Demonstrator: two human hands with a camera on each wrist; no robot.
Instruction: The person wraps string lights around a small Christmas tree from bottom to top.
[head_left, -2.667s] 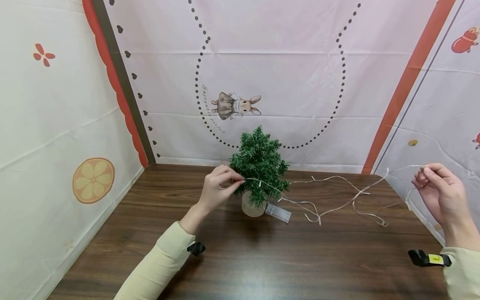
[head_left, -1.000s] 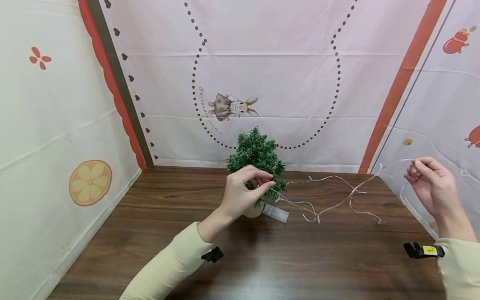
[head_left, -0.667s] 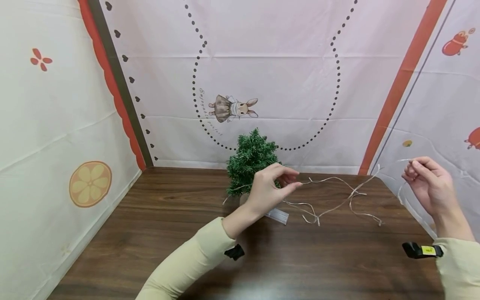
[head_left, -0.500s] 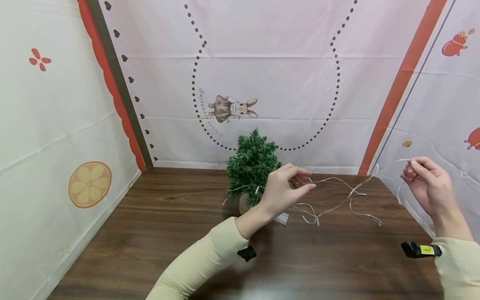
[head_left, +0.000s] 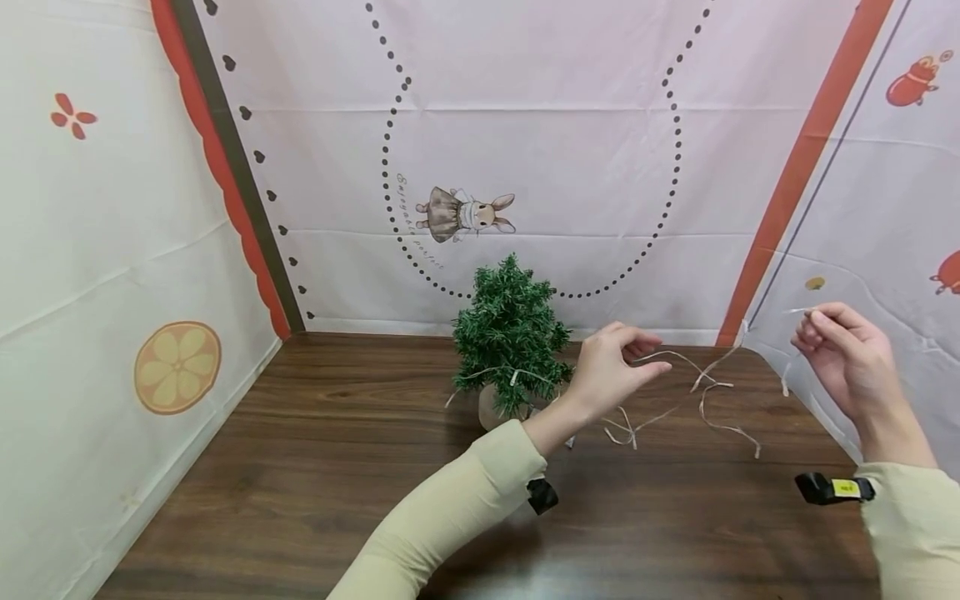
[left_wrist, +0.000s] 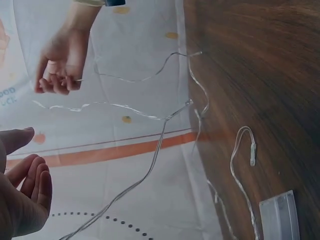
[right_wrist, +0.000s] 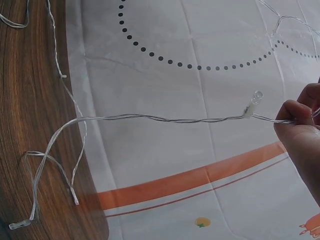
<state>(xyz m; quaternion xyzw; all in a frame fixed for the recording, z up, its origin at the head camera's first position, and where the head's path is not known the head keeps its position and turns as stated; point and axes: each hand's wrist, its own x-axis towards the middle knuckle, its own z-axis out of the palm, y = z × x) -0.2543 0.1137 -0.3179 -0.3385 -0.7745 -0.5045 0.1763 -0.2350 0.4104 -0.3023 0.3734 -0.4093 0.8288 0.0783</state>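
A small green artificial Christmas tree [head_left: 504, 321] stands upright in a pale round base [head_left: 489, 407]. Across its lower front runs a clear wire of string lights [right_wrist: 165, 119], one end hanging off the left side. The rest trails right over the table towards my right hand [head_left: 855, 358], whose thumb and fingers pinch the wire above the table. My left hand [head_left: 609, 367] hovers right of the tree near the wire, thumb and fingers apart. In the left wrist view, nothing shows between them. The clear battery box [left_wrist: 280, 217] lies on the table, mostly hidden by my left arm in the head view.
The brown wood-grain table [head_left: 300, 467] ends at a printed cloth backdrop [head_left: 585, 183], with cloth on both sides too. Loose wire loops with small bulbs lie on the table's right half.
My left hand has let go of the wire at the tree's front and moved right past it. The wire now rests across the tree. My right hand has shifted slightly left, still pinching.
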